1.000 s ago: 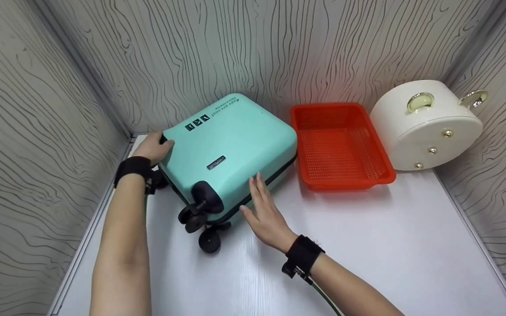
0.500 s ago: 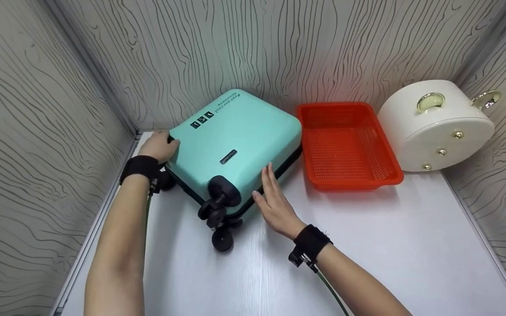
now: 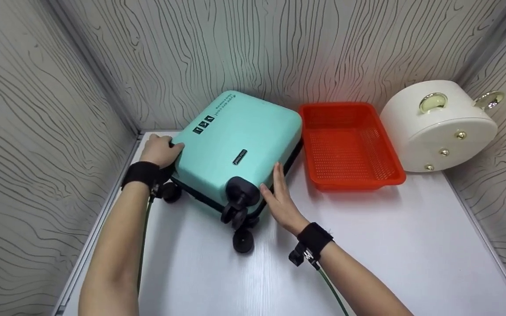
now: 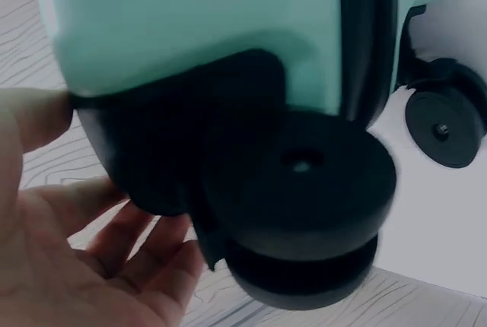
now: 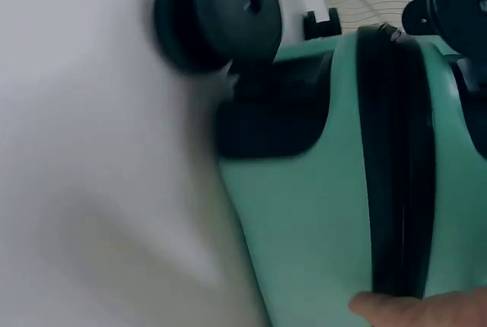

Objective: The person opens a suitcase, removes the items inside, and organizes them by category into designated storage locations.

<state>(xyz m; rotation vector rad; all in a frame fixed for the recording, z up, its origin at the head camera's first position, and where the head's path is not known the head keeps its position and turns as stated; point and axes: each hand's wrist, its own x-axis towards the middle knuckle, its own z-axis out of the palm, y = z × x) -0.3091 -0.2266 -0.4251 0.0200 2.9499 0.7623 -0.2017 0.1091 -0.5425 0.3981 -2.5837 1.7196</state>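
Observation:
A mint-green suitcase (image 3: 235, 140) with black wheels lies flat on the white table, its wheeled end turned toward me. At its left corner my left hand (image 3: 160, 151) holds on, thumb on the top face. The left wrist view shows the fingers of my left hand (image 4: 99, 251) around the black mount of a wheel (image 4: 300, 190). My right hand (image 3: 283, 204) lies with straight fingers against the suitcase's right side, near the front wheels (image 3: 240, 215). In the right wrist view one fingertip touches the side by the black zipper band (image 5: 399, 167).
Right of the suitcase stands a red plastic basket (image 3: 345, 182), close to its far right corner. A white rounded case (image 3: 437, 123) with gold handles and studs is beside the basket. Wood-grain panels (image 3: 262, 48) wall the table at the back and both sides.
The suitcase has turned on the table, its front wheeled corner swinging to the right. My right hand has shifted right along with its side, while the left keeps its hold on the left corner.

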